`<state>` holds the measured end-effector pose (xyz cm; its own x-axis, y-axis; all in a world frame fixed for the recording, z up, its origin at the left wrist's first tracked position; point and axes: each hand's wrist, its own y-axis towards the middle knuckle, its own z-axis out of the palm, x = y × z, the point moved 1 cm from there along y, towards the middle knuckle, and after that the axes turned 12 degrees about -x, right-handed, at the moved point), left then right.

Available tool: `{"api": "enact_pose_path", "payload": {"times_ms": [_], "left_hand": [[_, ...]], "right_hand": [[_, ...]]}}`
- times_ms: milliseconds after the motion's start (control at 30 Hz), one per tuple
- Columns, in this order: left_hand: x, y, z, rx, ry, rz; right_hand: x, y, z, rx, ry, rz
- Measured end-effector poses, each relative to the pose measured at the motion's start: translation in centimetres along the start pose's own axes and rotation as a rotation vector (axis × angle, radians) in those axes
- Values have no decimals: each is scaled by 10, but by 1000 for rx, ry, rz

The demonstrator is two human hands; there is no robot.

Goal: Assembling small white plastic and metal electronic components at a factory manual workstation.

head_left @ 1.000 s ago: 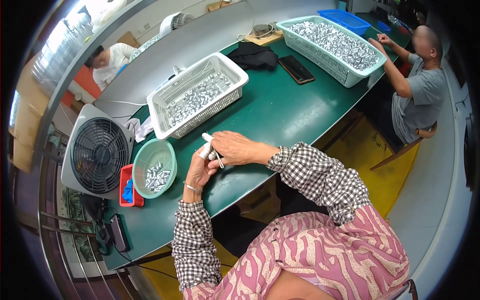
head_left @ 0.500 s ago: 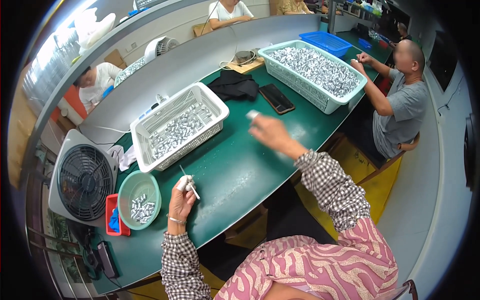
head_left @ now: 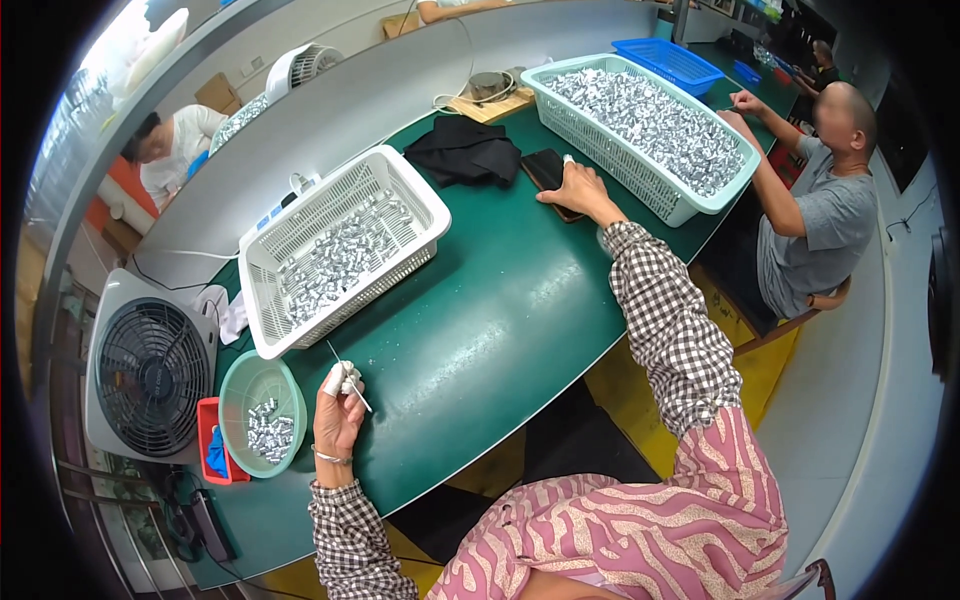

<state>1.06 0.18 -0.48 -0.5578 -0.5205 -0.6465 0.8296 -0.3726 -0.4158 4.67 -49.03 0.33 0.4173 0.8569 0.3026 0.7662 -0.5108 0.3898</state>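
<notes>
My left hand (head_left: 340,412) is closed round a thin rod-like tool (head_left: 364,397) with a pale lower part, at the near left of the table. White coverings wrap its thumb and fingertip; whether a small part is also pinched there is too small to tell. Farther off, my right hand (head_left: 583,193) lies over a dark mobile phone (head_left: 541,170) on the table, thumb at one long edge and fingers at the other. Between my hands and the divider stands a white basket (head_left: 436,222) with small silvery metal parts (head_left: 340,262) in it.
Left of my left hand are a green bowl (head_left: 232,395) of metal parts, a red box (head_left: 207,412) and a fan (head_left: 150,365). A black cloth (head_left: 463,150) lies beside the phone. A pale green basket (head_left: 668,205), heaped with parts, stands before a seated co-worker (head_left: 815,215).
My right hand has moved forward and right, from above the green table onto the phone. The left hand keeps its hold on the tool. The view has shifted slightly.
</notes>
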Motion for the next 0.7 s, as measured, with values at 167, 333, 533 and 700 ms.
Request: {"api": "enact_pose_path", "payload": {"times_ms": [167, 333, 533, 700], "left_hand": [[0, -1, 3, -29, -17, -2], [0, -2, 6, -22, -16, -7], [-1, 0, 4, 1, 2, -11], [-1, 2, 2, 17, -4, -13]], "right_hand": [[12, 2, -7, 30, -45, 40], [8, 0, -3, -23, -24, 30], [8, -9, -6, -81, 29, 27], [6, -21, -14, -69, 37, 12]]}}
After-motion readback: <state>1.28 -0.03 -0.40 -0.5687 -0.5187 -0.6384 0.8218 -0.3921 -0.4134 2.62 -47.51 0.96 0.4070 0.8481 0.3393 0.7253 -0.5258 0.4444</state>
